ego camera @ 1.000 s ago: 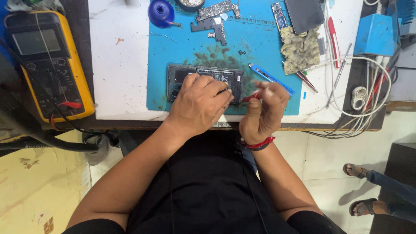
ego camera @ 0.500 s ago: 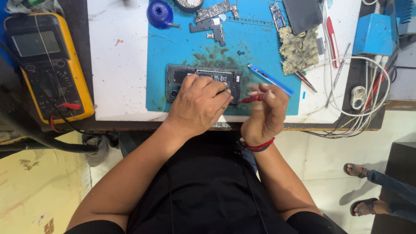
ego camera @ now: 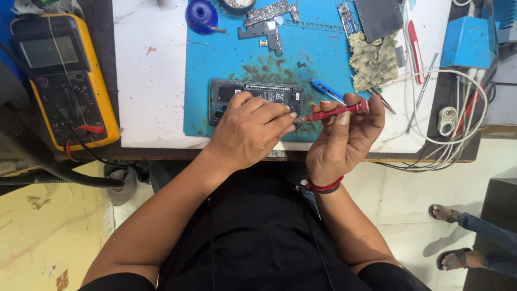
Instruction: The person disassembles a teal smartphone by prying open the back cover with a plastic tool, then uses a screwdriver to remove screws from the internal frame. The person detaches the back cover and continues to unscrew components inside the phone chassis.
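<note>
The person sits at a white worktable (ego camera: 151, 81) with a blue mat (ego camera: 323, 59) on it. An opened phone (ego camera: 253, 97), dark and without its back cover, lies flat on the near part of the mat. The left hand (ego camera: 247, 132) rests over the near edge of this phone, fingers bent and close together, the fingertips (ego camera: 288, 116) pressing down at the right end of the phone; I cannot tell if something small is pinched between them. The right hand (ego camera: 344, 140) is just beside, lifted a little above the table edge. Its fingers are curled around a thin red screwdriver (ego camera: 336, 112), which lies almost level, with the metal tip pointing left toward the left fingertips and nearly touching them. A red band (ego camera: 323, 186) is around the right wrist.

Farther on the mat there are circuit boards (ego camera: 269, 12), a blue round container (ego camera: 200, 13) and a piece of dirty yellowish sponge (ego camera: 374, 59). A small blue tool (ego camera: 326, 90) lies just behind the right hand. At the left stands a yellow multimeter (ego camera: 64, 81) with red and black leads. At the right, white cables (ego camera: 463, 108) make a loop beside a blue box (ego camera: 466, 40). Feet of another person in sandals (ego camera: 447, 237) are on the floor at the right.
</note>
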